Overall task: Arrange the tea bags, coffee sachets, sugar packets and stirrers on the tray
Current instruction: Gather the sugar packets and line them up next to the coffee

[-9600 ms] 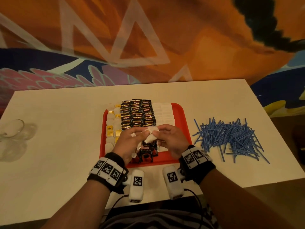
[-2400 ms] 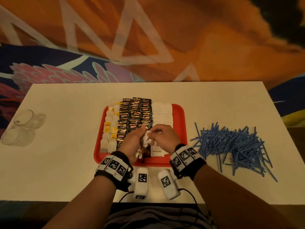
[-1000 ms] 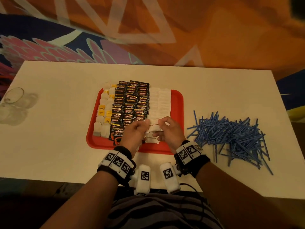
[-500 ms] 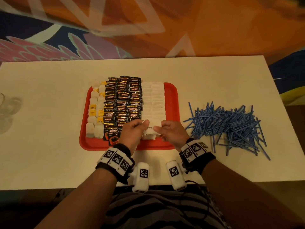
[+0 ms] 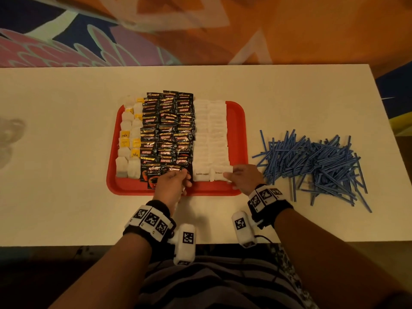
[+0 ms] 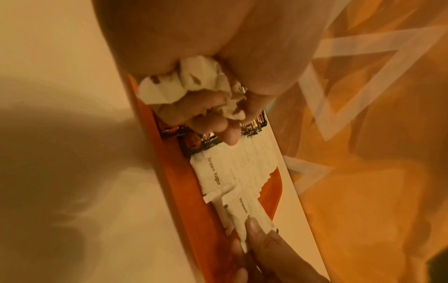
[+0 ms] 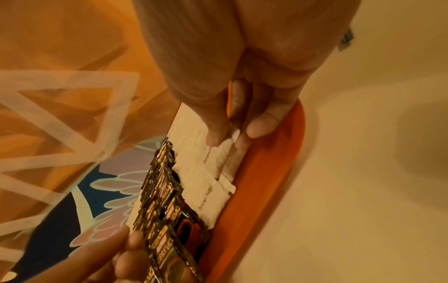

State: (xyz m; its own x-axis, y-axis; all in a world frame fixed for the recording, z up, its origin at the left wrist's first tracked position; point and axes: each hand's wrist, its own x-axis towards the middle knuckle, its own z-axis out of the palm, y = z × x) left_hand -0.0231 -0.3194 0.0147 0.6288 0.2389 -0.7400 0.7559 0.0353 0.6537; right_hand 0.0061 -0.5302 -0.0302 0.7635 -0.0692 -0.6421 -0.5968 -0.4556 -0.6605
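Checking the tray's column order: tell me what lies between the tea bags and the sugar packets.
In the head view, the black coffee sachets fill the stretch between the tea bags on the left and the sugar packets on the right.

The two nearest white sugar packets [image 5: 202, 174] on the red tray [image 5: 238, 121] are showing "brown sugar" in small brown print; on the right-hand one only "brown" is showing beside the right hand [image 5: 244, 177]. The black coffee sachets [image 5: 167, 130] are carrying "KOPIKO" on red bands, and the nearest ones are reading "SUPREMO" in pale letters. Two yellow tags among the tea bags [image 5: 128, 143] are reading "TEA". The white wristbands are bearing black-and-white square marker codes with no legible words. The blue stirrers [image 5: 312, 161] on the desk [image 5: 66, 152] are showing no print.
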